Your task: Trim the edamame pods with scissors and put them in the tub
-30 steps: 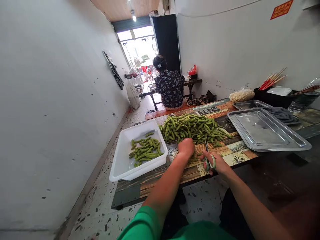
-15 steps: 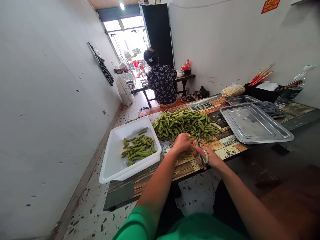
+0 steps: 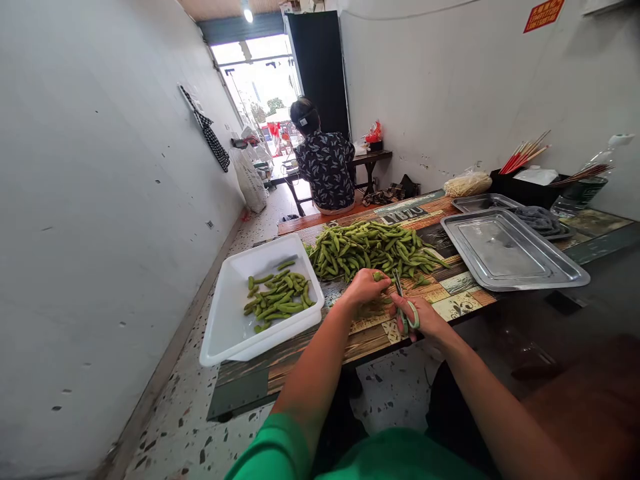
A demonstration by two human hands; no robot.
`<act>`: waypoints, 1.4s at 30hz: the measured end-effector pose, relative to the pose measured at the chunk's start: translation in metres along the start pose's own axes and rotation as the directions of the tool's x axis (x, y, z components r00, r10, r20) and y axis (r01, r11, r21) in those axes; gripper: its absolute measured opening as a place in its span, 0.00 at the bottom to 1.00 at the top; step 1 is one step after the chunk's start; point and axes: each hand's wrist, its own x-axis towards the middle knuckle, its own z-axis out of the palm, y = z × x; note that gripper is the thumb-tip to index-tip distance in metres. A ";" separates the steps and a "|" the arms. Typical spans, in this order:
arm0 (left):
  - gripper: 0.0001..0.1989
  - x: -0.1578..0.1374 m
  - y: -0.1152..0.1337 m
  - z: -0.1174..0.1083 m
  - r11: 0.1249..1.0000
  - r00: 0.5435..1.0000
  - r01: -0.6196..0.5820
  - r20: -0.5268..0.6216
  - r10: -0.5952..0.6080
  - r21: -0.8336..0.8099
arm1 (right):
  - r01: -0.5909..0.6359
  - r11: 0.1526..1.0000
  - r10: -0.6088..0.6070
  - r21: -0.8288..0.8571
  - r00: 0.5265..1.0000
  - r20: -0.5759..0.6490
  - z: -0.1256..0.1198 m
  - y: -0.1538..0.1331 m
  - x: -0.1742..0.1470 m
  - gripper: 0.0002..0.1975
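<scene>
Pod trimming seems to be the step in hand, with one green pod (image 3: 379, 275) showing pinched in the left hand (image 3: 367, 289), thumb and fingers pressing together on it, beside one pair of scissors (image 3: 399, 286) that the right hand (image 3: 425, 317) is gripping by the handles; the next move seems to call for steadying the pod against the blades. Just beyond, one heap of pods (image 3: 365, 247), too many to count, is lying on one table (image 3: 373, 347), one white tub (image 3: 273, 339) holding more is standing to its left, and one person (image 3: 325, 170) is sitting farther off.
</scene>
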 end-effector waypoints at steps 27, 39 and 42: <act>0.14 0.002 -0.004 -0.005 0.995 0.996 0.072 0.057 -0.068 -0.070 | 0.033 0.987 -0.039 -0.156 0.999 -0.036 -0.001 0.009 0.006 0.25; 0.11 0.009 -0.002 0.000 0.806 0.972 0.098 -0.119 -0.205 -0.583 | -0.019 1.000 0.020 0.012 1.000 -0.009 0.004 0.000 0.002 0.29; 0.09 0.007 0.002 0.002 0.784 0.967 0.131 -0.096 -0.236 -0.607 | -0.012 1.000 0.012 0.010 1.000 -0.011 0.003 -0.001 0.000 0.29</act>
